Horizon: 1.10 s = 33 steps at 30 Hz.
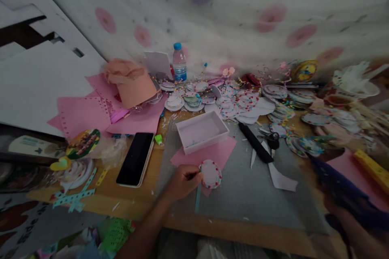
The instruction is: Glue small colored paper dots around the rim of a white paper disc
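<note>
My left hand (186, 179) pinches the left edge of a round white paper disc (210, 174) bordered with red dots. Below that hand a narrow teal paper strip (198, 198) lies on the grey cutting mat (240, 206). Under the disc is a pink paper sheet (220, 151), with a shallow white box (202, 131) standing on its far part. At the right edge, my right hand (354, 222) is wrapped round a dark blue glue gun (343, 186); both are blurred and partly cut off.
A black-handled cutter (255, 141), keys (273, 141) and a white paper scrap (282, 178) lie on the mat. Leftward are a phone (135, 159) and a peach cap (130, 85). Many decorated discs (229, 107) pile up behind, near a water bottle (179, 62).
</note>
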Each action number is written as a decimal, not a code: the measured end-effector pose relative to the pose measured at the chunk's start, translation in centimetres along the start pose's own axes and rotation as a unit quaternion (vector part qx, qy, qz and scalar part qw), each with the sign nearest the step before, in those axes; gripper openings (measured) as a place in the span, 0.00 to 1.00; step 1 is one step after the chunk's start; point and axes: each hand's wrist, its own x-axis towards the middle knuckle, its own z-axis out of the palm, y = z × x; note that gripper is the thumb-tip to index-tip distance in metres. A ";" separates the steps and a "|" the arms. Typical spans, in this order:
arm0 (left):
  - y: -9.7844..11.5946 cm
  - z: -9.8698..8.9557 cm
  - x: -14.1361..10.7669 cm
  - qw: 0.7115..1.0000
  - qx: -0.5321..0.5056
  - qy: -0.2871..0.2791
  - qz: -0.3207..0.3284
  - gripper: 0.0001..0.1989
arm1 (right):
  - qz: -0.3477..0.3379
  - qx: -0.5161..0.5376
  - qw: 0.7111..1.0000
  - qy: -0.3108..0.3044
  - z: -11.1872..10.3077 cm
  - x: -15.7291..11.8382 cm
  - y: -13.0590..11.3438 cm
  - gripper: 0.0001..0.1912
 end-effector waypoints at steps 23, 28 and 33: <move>1.1 0.1 0.2 0.999 0.034 -0.032 0.005 0.16 | 0.016 0.227 0.868 -0.442 12.7 -0.4 -3.9 0.19; 1.4 0.3 0.2 0.998 0.042 -0.044 0.007 0.17 | 0.014 0.210 0.872 -0.442 12.5 -0.6 -3.6 0.19; 1.2 0.2 0.2 0.998 0.045 -0.043 0.014 0.17 | 0.020 0.205 0.871 -0.446 12.5 -0.3 -3.2 0.21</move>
